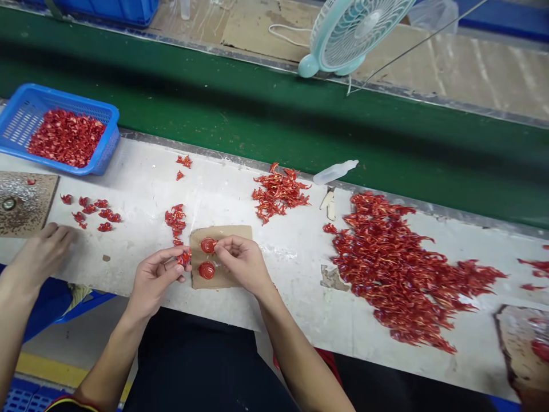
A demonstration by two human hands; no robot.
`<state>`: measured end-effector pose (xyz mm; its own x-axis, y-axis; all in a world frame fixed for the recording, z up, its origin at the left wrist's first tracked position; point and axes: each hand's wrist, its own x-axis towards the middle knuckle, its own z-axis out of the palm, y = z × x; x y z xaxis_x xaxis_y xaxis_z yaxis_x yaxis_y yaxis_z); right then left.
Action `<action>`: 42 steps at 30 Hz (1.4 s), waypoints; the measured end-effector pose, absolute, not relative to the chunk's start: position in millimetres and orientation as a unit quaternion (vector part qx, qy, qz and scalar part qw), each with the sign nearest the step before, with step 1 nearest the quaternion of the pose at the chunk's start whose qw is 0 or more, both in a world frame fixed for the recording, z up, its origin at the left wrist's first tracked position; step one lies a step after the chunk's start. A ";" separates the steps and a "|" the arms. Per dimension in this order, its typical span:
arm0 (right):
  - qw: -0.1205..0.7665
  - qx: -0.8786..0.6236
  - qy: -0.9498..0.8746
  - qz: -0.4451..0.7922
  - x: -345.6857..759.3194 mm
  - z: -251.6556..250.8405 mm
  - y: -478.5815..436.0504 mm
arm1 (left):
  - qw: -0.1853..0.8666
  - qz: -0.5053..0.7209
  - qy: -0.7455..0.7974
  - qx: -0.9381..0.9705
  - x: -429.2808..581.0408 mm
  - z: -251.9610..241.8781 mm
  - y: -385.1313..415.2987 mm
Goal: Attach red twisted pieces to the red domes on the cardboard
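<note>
My left hand [156,276] holds a small twisted red piece [184,258] between its fingertips, just left of a square of brown cardboard [221,280]. Two glossy red round discs lie on that cardboard. My right hand [242,263] has its fingertips on the upper disc [209,245]. The lower disc [206,270] sits uncovered between my hands. A short column of red twisted pieces [175,222] lies just above my left hand, and a loose heap of them [278,193] lies beyond my right hand.
A large spread of red pieces [398,269] covers the white bench to the right. A blue basket [60,129] of red bits stands at back left. A co-worker's hand [43,254] rests near a speckled board [26,203]. A plastic squeeze bottle [334,173] lies at the bench's far edge, beside a green belt [274,129].
</note>
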<state>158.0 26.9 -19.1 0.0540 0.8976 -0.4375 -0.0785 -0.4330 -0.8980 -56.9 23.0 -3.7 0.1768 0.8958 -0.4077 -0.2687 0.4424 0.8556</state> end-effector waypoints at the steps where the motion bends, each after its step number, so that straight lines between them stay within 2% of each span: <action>1: 0.410 -0.592 -0.329 0.611 158.7 -17.7 26.7 | 0.699 0.421 0.483 0.318 -54.9 -2.8 23.2; 10: 0.447 -0.509 -0.212 0.704 159.5 1.7 18.1 | 0.703 0.403 0.489 0.324 -33.5 -5.5 22.9; 19: 0.467 -0.535 -0.300 0.637 151.7 11.1 10.8 | 0.711 0.392 0.470 0.347 -22.6 -6.8 17.1; 33: 0.497 -0.570 -0.312 0.576 140.6 14.1 -3.8 | 0.700 0.413 0.481 0.328 -17.1 -4.4 17.2; 37: 0.503 -0.562 -0.299 0.584 137.5 15.4 -7.7 | 0.675 0.414 0.493 0.360 -17.4 -5.4 15.1; 42: 0.525 -0.590 -0.308 0.531 136.5 18.1 -15.4 | 0.640 0.413 0.500 0.412 -13.0 0.7 8.1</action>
